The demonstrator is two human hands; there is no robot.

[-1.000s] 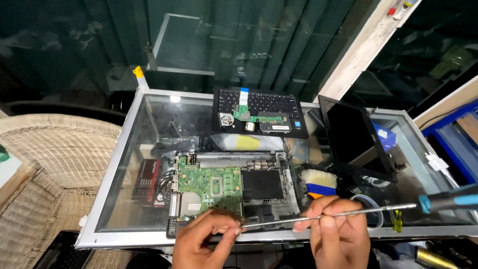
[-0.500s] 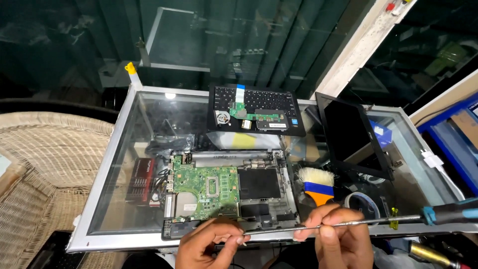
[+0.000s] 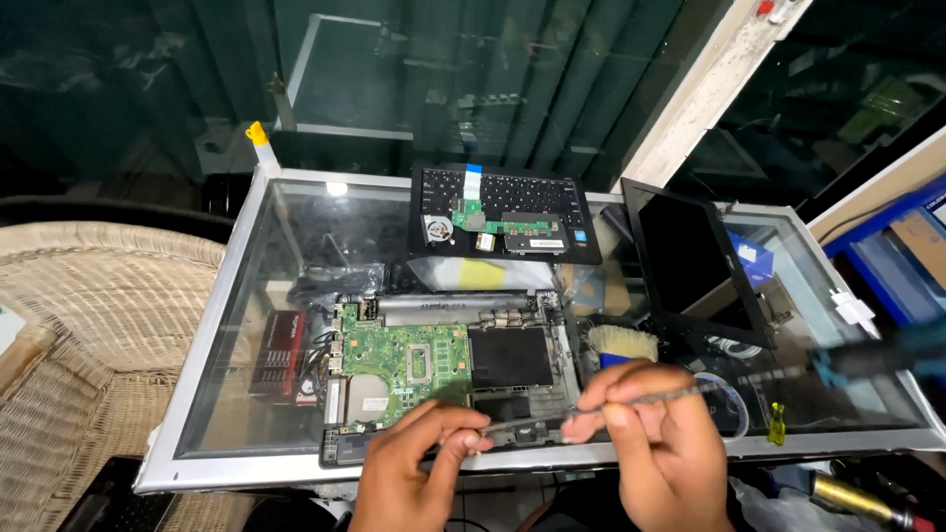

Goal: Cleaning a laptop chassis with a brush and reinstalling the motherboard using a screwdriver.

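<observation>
We've only got one view here, a head cam looking down and forward from above the near edge of the glass table (image 3: 246, 325). Our own left hand (image 3: 409, 468) and right hand (image 3: 655, 448) sit close at the bottom of frame, the opened laptop base (image 3: 443, 365) just past them mid-frame, and the keyboard (image 3: 503, 212) farther back toward the dark windows.

A glass-topped table (image 3: 246, 325) carries an opened laptop base (image 3: 443, 369), a keyboard (image 3: 503, 212) (farther back), and a dark screen panel (image 3: 695, 261).
</observation>
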